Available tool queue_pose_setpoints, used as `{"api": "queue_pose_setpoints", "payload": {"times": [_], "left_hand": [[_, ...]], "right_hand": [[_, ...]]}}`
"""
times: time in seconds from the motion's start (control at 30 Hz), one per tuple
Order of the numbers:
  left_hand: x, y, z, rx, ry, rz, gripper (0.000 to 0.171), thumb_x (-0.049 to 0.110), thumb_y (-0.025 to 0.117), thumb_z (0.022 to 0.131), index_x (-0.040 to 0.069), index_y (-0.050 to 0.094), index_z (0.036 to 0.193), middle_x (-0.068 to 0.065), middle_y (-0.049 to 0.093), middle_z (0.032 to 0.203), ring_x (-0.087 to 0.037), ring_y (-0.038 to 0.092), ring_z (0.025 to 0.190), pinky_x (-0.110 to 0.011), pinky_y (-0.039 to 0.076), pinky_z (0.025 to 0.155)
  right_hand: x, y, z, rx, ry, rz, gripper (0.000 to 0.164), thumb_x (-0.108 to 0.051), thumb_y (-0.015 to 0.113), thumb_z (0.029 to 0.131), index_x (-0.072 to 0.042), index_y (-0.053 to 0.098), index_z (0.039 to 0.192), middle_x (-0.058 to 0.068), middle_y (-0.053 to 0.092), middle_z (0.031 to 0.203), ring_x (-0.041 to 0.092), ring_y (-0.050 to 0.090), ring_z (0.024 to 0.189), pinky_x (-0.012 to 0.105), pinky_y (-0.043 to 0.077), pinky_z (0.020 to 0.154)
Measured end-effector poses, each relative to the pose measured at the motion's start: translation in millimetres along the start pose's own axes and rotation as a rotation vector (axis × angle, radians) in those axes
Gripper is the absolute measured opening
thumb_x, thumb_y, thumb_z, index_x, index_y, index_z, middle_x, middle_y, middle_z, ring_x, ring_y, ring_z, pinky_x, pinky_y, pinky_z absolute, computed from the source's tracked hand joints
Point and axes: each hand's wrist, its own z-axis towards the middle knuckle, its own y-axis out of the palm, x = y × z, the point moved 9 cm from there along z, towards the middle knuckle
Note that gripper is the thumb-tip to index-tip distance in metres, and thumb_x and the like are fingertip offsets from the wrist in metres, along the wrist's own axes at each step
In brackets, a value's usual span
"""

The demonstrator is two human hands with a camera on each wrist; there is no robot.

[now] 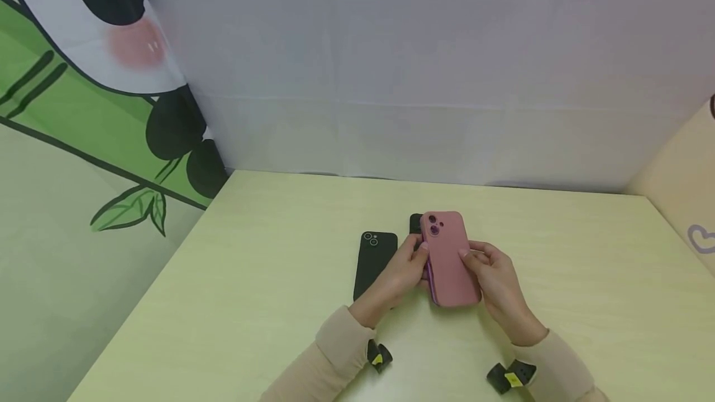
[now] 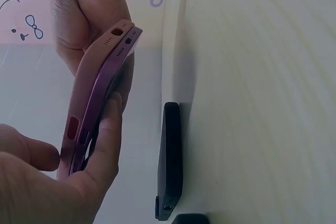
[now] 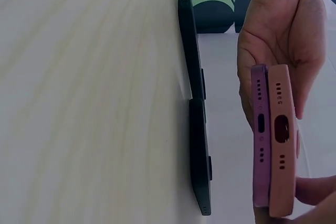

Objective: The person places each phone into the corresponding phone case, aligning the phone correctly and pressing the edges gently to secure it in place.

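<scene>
Both hands hold a pink phone case point(image 1: 451, 265) and a purple phone point(image 3: 260, 135) together above the table. The case lies against the phone's back, its bottom edge beside the phone's bottom edge, and the phone sits out of the case there. My left hand point(image 1: 403, 270) pinches the pair at the left edge, thumb on the case side and fingers on the phone's screen side. On the right edge, my right hand point(image 1: 498, 283) grips them with its thumb on the case's back. Camera holes show at the case's upper left.
A black phone point(image 1: 375, 262) lies on the light wooden table point(image 1: 223, 327), partly behind my left forearm. A second black phone point(image 3: 199, 156) lies beside it, mostly hidden by the pink case in the head view. A pale backdrop point(image 1: 424, 79) stands behind the table.
</scene>
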Motion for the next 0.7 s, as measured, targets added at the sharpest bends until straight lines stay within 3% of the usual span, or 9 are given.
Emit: {"api": "queue_pose_setpoints", "payload": {"times": [0.27,0.7], "left_hand": [[2.2,1.1,-0.9,-0.008,0.020,0.011,0.047,0.024,0.045,0.097,0.005,0.030,0.137,-0.009,0.062,0.092,-0.011,0.061,0.078,-0.026,0.053,0.066],[-1.0,-3.8,0.5,0.051,-0.007,0.109,0.037,0.020,0.044,0.097,0.011,0.040,0.132,-0.005,0.060,0.091,-0.011,0.055,0.074,-0.030,0.051,0.066]], "right_hand": [[0.3,-1.4,-1.4,-0.008,-0.016,0.026,0.044,-0.017,0.054,0.092,0.006,0.041,0.127,-0.010,0.065,0.091,-0.002,0.058,0.083,0.015,0.048,0.075],[1.8,-3.6,-1.4,-0.053,0.016,0.064,0.052,-0.020,0.059,0.089,0.007,0.041,0.130,-0.015,0.066,0.088,-0.002,0.061,0.082,0.016,0.050,0.074]]}}
